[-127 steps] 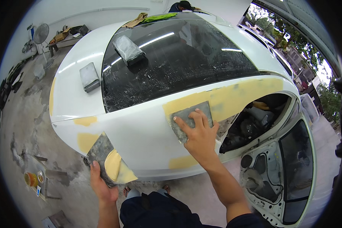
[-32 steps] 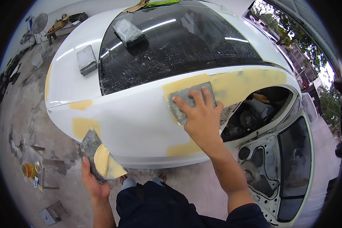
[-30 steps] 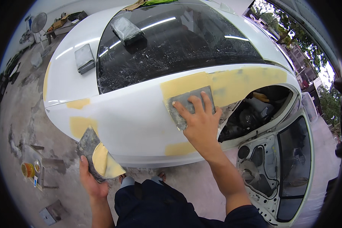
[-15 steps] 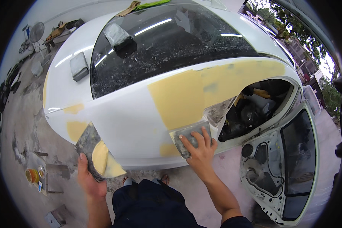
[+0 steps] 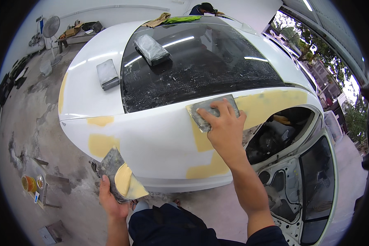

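Hand, left [image 5: 112,201], approx. 7:30: closed on grey board [image 5: 108,164], fingers hidden below; board bears 1 lump pale-yellow putty [image 5: 123,179]. Hand, right [image 5: 226,130], just off ctr. twd. 3: gripping grey scraper [image 5: 206,117], fingers spread on its top face; scraper nr. ctr. twd. 1–2, over yellow patch [image 5: 201,141] on side of white car [image 5: 156,143]; contact w/ patch can't be told. Blocks, wrapped, 2: one on dark glass [image 5: 209,74], 11; one on white panel, 10. Cloths, 2: green [image 5: 183,19], 12; tan [image 5: 156,20], betw. 11 & 12. Car door [image 5: 287,184], open, 4. Person [image 5: 203,9], bent over, 12. Fan [image 5: 51,27], 10.
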`<state>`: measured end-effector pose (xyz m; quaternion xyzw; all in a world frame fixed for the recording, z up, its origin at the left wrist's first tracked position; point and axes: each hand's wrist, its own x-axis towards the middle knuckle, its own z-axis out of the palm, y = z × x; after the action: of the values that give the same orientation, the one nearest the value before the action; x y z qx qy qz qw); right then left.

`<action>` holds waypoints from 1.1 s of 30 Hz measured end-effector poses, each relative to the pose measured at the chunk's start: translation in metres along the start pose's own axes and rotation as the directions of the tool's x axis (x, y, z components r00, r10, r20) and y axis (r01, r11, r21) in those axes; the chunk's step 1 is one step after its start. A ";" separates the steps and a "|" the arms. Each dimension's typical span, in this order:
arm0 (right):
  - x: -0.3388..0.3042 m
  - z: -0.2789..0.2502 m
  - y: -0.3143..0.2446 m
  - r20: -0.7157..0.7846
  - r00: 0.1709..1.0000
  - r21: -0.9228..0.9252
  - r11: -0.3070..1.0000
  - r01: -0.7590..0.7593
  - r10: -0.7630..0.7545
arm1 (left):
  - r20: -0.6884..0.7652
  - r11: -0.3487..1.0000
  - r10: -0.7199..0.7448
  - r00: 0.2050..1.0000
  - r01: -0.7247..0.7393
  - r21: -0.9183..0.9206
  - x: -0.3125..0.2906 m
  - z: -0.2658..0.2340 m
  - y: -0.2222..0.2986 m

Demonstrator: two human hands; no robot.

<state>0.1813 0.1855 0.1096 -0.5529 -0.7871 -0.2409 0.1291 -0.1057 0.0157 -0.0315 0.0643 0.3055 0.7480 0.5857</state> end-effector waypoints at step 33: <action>-0.089 -0.022 0.074 -0.121 0.987 0.098 0.991 -0.094 0.105 | 0.090 0.992 -0.085 0.992 0.076 0.105 0.002 0.051 -0.038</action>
<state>0.2805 0.1221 0.1041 -0.5687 -0.7591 -0.2320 0.2156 -0.0513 0.0420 -0.0118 0.1167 0.3174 0.7034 0.6251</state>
